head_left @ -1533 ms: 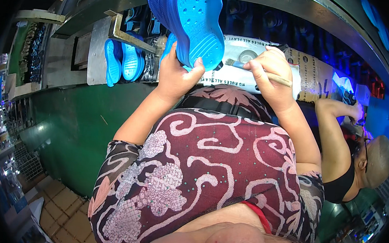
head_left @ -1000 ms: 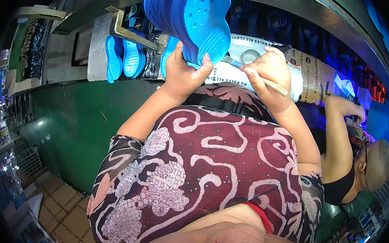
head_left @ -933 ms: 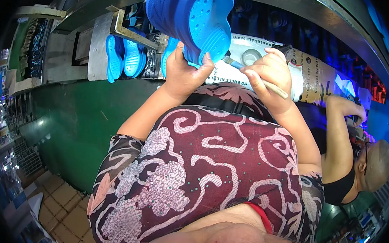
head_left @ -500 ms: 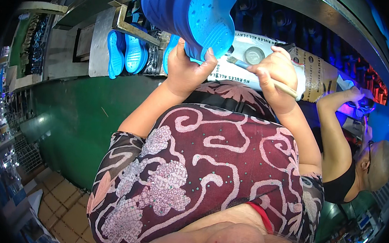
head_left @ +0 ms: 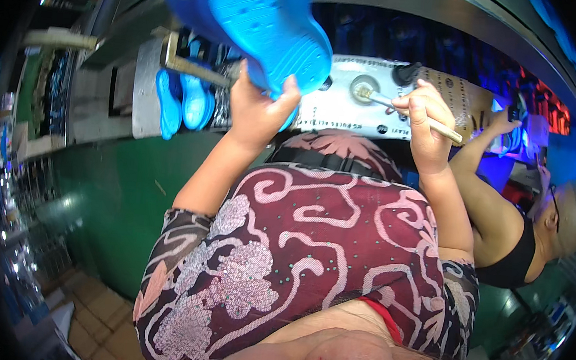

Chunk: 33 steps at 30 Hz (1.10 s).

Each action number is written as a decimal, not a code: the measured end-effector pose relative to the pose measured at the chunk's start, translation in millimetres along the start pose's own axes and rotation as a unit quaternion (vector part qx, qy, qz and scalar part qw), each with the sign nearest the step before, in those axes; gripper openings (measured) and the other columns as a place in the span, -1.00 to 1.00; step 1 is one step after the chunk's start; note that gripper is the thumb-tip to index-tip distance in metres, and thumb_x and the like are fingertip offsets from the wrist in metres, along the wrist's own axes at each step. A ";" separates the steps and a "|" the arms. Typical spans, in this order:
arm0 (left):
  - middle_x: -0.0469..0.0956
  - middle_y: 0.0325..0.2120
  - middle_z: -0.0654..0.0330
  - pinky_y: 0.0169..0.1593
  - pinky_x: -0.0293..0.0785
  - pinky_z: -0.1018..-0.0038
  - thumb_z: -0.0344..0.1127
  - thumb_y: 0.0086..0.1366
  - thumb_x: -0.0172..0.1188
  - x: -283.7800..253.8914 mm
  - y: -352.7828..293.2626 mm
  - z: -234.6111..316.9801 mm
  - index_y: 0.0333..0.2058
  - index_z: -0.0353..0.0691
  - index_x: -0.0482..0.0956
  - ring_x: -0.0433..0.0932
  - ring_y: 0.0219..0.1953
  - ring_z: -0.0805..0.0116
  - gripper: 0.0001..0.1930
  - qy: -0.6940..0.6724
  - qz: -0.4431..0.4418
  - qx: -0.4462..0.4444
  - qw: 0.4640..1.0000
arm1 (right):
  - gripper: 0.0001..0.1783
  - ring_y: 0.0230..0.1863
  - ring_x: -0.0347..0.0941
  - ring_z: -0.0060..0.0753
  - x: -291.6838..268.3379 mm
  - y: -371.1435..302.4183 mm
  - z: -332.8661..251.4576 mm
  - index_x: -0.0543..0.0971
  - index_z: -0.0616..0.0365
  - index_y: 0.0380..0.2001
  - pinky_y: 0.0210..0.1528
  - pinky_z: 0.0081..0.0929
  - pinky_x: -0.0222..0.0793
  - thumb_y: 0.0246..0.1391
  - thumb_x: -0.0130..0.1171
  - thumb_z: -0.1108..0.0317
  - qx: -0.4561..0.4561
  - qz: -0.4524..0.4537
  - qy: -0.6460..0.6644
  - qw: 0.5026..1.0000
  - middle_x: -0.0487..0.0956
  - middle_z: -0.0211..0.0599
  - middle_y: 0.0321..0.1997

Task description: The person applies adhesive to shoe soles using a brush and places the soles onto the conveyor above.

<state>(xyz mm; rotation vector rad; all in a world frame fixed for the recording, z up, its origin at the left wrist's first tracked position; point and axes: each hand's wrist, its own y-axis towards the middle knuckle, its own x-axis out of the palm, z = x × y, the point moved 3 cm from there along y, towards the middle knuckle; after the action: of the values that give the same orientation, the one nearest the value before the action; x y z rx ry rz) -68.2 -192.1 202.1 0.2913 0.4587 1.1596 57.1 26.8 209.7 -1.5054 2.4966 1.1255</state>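
My left hand (head_left: 258, 106) grips a bright blue foam clog (head_left: 269, 33) by one end, thumb against its dotted and ridged face. The clog is tilted up over the bench, its darker blue side toward the left. In my right hand (head_left: 429, 123) is a paintbrush (head_left: 382, 99) with a pale wooden handle, fingers closed round it. The bristles reach into a small round grey dish (head_left: 355, 84) on the white printed sheet (head_left: 337, 113). Whether the dish holds liquid I cannot make out.
More blue clogs (head_left: 196, 102) lie at the left of the bench, beside a metal bracket (head_left: 192, 67). A dark round object (head_left: 406, 73) sits behind the dish. On the right, another person (head_left: 501, 227) leans toward the bench. Dark items line the rack (head_left: 434, 46) behind.
The brush has moved away from the clog, and its bristles are now at the dish. My left hand has shifted the clog left and tilted it; the other person's arm has moved.
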 end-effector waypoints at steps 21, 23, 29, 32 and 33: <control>0.42 -0.10 -0.16 0.04 0.40 0.41 -0.22 0.20 0.12 180.3 148.4 46.3 0.08 -0.32 0.22 0.46 -0.05 0.12 -0.48 -0.438 -0.359 -0.242 0.788 | -0.62 -0.53 0.38 -0.57 -26.8 -96.5 64.4 0.57 0.29 -0.51 -0.41 -0.63 0.28 0.18 -0.04 0.22 0.279 0.196 0.080 0.937 0.51 -0.31 -0.56; 0.47 -0.14 -0.05 0.00 0.39 0.38 -0.08 0.21 0.09 140.6 117.9 18.3 0.16 -0.22 0.15 0.49 -0.10 0.17 -0.38 -0.378 -0.365 -0.251 0.813 | -0.63 -0.53 0.37 -0.58 -24.3 -98.4 65.9 0.57 0.29 -0.51 -0.41 -0.63 0.28 0.18 -0.04 0.22 0.298 0.184 0.110 0.930 0.52 -0.32 -0.56; 0.46 -0.46 0.24 -0.46 0.35 0.60 -0.24 0.19 0.14 -17.1 -14.9 -193.0 -0.09 -0.29 0.41 0.43 -0.48 0.53 -0.64 0.038 -0.259 -0.289 0.921 | -0.62 -0.51 0.34 -0.61 -15.8 -112.1 82.8 0.57 0.28 -0.50 -0.40 -0.65 0.25 0.19 -0.07 0.22 0.330 0.179 0.142 0.916 0.49 -0.36 -0.58; 0.39 -0.64 0.24 -0.51 0.22 0.53 -0.06 0.16 0.11 -98.9 -107.6 -257.3 -0.52 -0.21 0.46 0.36 -0.56 0.50 -0.69 0.086 -0.150 -0.504 0.846 | -0.64 -0.51 0.34 -0.62 -10.4 -109.1 83.0 0.57 0.28 -0.49 -0.40 -0.66 0.25 0.18 -0.05 0.22 0.343 0.156 0.139 0.916 0.50 -0.37 -0.57; 0.46 -0.53 0.18 -0.37 0.30 0.46 0.05 0.16 0.08 -121.2 -143.6 -292.2 -0.40 -0.23 0.51 0.41 -0.47 0.40 -0.61 0.100 -0.131 -0.554 0.816 | -0.65 -0.51 0.34 -0.63 -4.6 -109.4 88.9 0.57 0.27 -0.49 -0.41 -0.67 0.25 0.18 -0.04 0.21 0.348 0.156 0.155 0.911 0.50 -0.39 -0.56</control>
<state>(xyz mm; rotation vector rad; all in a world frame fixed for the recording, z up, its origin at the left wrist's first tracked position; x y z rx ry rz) -134.4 -362.5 -93.3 -0.8973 -0.0588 1.0117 114.7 51.9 83.5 -1.1562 2.9308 -0.0749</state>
